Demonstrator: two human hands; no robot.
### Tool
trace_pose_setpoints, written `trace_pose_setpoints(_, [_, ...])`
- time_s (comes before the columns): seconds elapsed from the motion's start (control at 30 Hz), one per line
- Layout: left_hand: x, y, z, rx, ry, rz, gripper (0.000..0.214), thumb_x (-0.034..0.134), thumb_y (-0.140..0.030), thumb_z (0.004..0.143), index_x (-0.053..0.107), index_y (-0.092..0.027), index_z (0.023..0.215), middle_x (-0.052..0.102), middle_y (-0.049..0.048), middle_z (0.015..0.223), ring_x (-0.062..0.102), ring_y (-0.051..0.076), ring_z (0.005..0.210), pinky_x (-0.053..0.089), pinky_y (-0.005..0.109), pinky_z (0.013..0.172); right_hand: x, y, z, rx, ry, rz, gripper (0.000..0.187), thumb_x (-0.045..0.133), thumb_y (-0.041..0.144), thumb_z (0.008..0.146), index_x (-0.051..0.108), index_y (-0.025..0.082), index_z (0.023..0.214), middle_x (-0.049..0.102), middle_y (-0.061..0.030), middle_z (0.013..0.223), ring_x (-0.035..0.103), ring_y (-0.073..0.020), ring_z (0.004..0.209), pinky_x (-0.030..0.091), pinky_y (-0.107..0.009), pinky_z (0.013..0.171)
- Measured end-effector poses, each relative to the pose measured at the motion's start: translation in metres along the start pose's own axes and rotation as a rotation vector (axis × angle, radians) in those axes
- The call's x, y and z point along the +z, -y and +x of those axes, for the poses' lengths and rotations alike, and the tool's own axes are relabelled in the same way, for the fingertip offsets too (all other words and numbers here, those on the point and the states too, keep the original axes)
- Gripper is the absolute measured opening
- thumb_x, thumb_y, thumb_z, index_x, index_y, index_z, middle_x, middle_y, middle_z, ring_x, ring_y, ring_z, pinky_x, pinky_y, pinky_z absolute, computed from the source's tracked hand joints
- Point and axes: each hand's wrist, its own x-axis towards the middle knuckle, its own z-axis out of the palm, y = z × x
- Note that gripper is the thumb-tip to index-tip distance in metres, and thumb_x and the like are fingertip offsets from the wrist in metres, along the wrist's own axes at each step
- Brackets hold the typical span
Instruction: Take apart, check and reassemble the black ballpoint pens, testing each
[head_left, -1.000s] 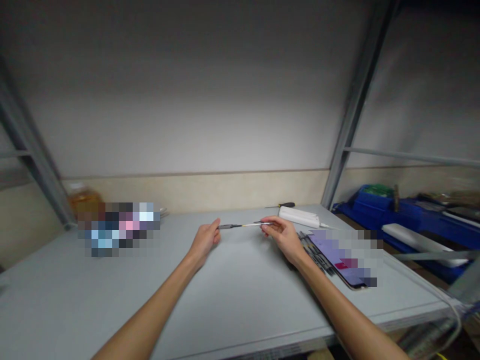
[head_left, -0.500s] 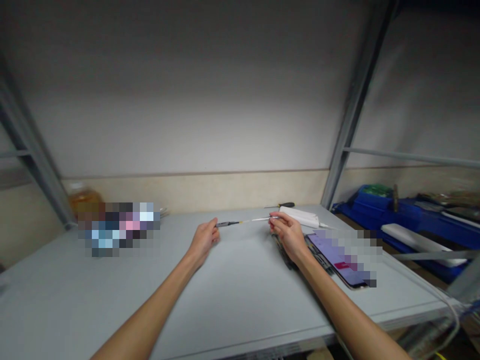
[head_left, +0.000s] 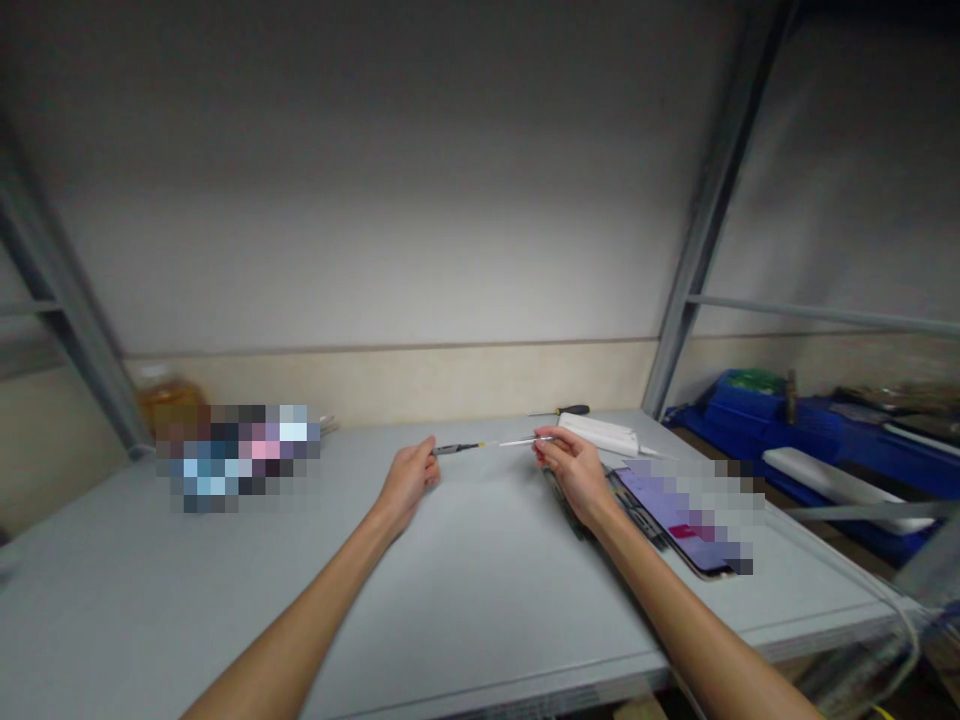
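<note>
Over the grey table (head_left: 480,590), my left hand (head_left: 409,482) is closed on the dark grey handle (head_left: 457,449) of a thin tool, its yellow-tipped end pointing right. Opposite it, my right hand (head_left: 576,472) pinches a thin pale rod (head_left: 521,441) by its right end, in line with the handle. A small gap shows between rod and handle. Both are held just above the table's middle. Under my right wrist lies a flat dark device (head_left: 660,525) with a blurred-out screen.
A white elongated device (head_left: 600,433) and a black-handled screwdriver (head_left: 564,410) lie at the back right. Blurred-out items (head_left: 232,455) and an amber bottle (head_left: 161,395) sit at the back left. A metal shelf upright (head_left: 705,230) rises on the right, with blue bins (head_left: 787,425) beyond.
My right hand has shifted right, drawing the pale rod along away from the handle; the two looked joined before and now show a gap. My left hand has hardly moved.
</note>
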Motion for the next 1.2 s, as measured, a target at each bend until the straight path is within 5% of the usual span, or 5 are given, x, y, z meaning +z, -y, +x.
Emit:
trace_pose_setpoints(0.57, [0.003,0.014,0.000,0.088,0.109,0.249,0.050,0.042,-0.058,0.077,0.039,-0.018,0.047,0.036,-0.0050,0.043,0.031,0.008,0.041,0.026,0.022,0.047,0.008,-0.003,-0.009,-0.002,0.177,-0.191,0.033,0.074,0.036,0.058,0.066,0.015,0.082,0.064,-0.0024,0.064,0.057,-0.0134,0.059,0.044,-0.027,0.060])
trace_pose_setpoints(0.87, [0.010,0.001,-0.009,0.237,0.142,0.204,0.028,0.059,-0.044,0.071,0.056,-0.016,0.072,0.055,-0.0014,0.058,0.047,0.010,0.055,0.035,0.021,0.055,0.007,0.000,-0.012,0.026,0.143,-0.607,0.056,0.046,0.057,0.078,0.053,0.016,0.041,0.041,0.0018,0.031,0.036,-0.0079,0.032,0.029,-0.023,0.040])
trace_pose_setpoints(0.97, [0.010,0.002,-0.008,0.198,0.116,0.115,0.028,0.063,-0.041,0.068,0.057,-0.015,0.074,0.056,-0.0009,0.057,0.048,0.010,0.055,0.036,0.021,0.056,0.006,0.002,-0.011,-0.007,0.158,-0.566,0.051,0.043,0.056,0.079,0.062,0.014,0.056,0.048,0.0009,0.038,0.040,-0.0092,0.035,0.030,-0.022,0.039])
trace_pose_setpoints(1.07, [0.006,0.005,-0.004,0.161,0.065,0.051,0.029,0.067,-0.041,0.064,0.058,-0.014,0.073,0.057,-0.0007,0.057,0.049,0.010,0.054,0.037,0.021,0.055,0.005,0.003,-0.009,-0.098,0.171,-0.463,0.037,0.060,0.048,0.070,0.065,0.016,0.088,0.059,0.0001,0.057,0.047,-0.0106,0.045,0.035,-0.022,0.041])
trace_pose_setpoints(1.2, [0.002,0.007,-0.001,0.121,0.056,-0.014,0.027,0.069,-0.037,0.062,0.059,-0.014,0.073,0.059,-0.0003,0.057,0.050,0.009,0.055,0.038,0.021,0.056,0.003,0.000,-0.008,-0.086,0.223,-0.469,0.033,0.066,0.044,0.066,0.064,0.016,0.081,0.058,0.0003,0.056,0.046,-0.0105,0.045,0.036,-0.022,0.044])
